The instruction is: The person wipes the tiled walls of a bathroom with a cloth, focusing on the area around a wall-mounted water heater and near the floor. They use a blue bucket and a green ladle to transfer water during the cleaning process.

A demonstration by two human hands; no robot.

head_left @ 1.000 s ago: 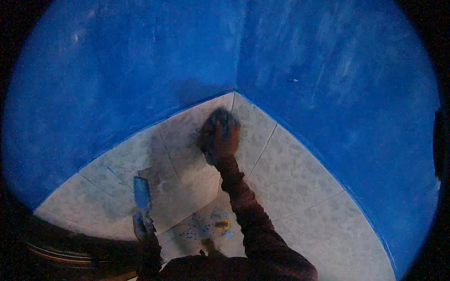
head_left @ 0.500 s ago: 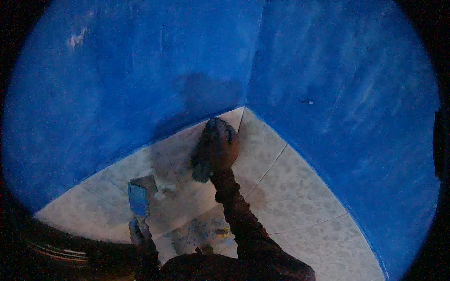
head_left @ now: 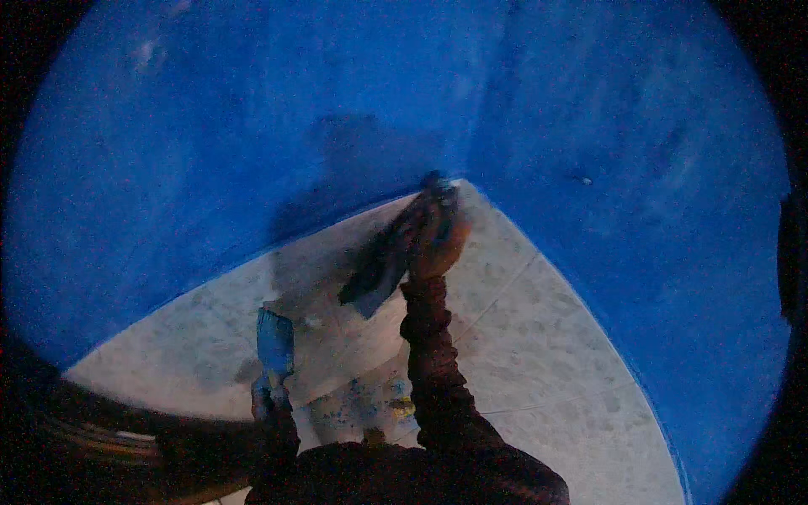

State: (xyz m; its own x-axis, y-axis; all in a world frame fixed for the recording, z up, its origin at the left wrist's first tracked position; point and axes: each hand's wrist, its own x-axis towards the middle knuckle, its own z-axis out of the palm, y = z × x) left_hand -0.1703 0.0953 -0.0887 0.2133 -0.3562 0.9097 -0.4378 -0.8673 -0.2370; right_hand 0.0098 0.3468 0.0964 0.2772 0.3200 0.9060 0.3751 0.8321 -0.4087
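My right hand (head_left: pixel 444 242) reaches forward, blurred by motion, closed on a dark cloth (head_left: pixel 377 271). The cloth's top end touches the edge near the corner where the pale tiles (head_left: pixel 530 328) meet the blue wall (head_left: pixel 244 126); its lower end hangs down to the left. My left hand (head_left: pixel 270 399) is low and to the left, wrapped round the handle of a wide paintbrush (head_left: pixel 276 338) with blue-coated bristles pointing up. That brush is held above the tiles, apart from the wall.
A paint-speckled pale patch (head_left: pixel 353 411) with a small yellow spot lies in front of my body. A dark rounded object with a shiny rim (head_left: pixel 126 438) is at the lower left. A small pale spot (head_left: pixel 587 180) shows on the right wall. The light is dim.
My right hand has moved forward and right with the cloth, toward the corner, and the cloth now stretches out lengthwise. The left hand and paintbrush appear slightly farther right as the view shifts.
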